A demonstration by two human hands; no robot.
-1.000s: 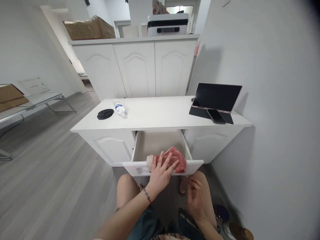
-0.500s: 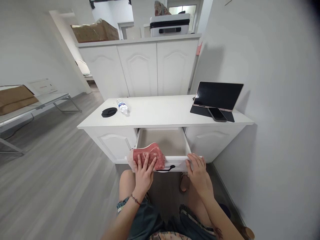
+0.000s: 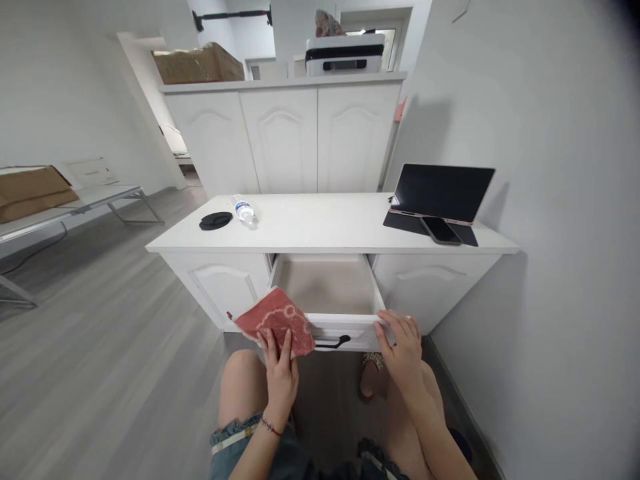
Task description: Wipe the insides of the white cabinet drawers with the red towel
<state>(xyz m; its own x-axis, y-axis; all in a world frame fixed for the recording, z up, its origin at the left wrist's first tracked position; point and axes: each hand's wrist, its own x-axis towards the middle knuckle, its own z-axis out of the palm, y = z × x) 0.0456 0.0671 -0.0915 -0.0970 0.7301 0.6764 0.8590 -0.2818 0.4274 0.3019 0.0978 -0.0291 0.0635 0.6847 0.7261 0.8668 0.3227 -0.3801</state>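
Note:
A red cloth with a pale pattern (image 3: 287, 313) hangs over the left part of the drawer front, with my left hand (image 3: 280, 363) pressing and holding it from the near side. The pulled-out drawer (image 3: 345, 324) has a dark handle (image 3: 334, 343) on its white front and shows a bare grey bottom. At the drawer front's right corner, my right hand (image 3: 403, 343) grips the top edge, fingers over the rim and thumb on the outer face. Whatever lies behind the cloth is hidden.
On the white desk top (image 3: 315, 223) are a black round object (image 3: 216, 221), a clear water bottle (image 3: 244, 210), a dark-screened tablet (image 3: 443, 192) and a phone (image 3: 441, 231). A wall (image 3: 560, 267) runs close on the right. My knees are under the drawer.
My left hand has slid the cloth slightly left and down, and the cloth is turned and spread wider. My right hand keeps its place on the drawer corner. The view has shifted slightly.

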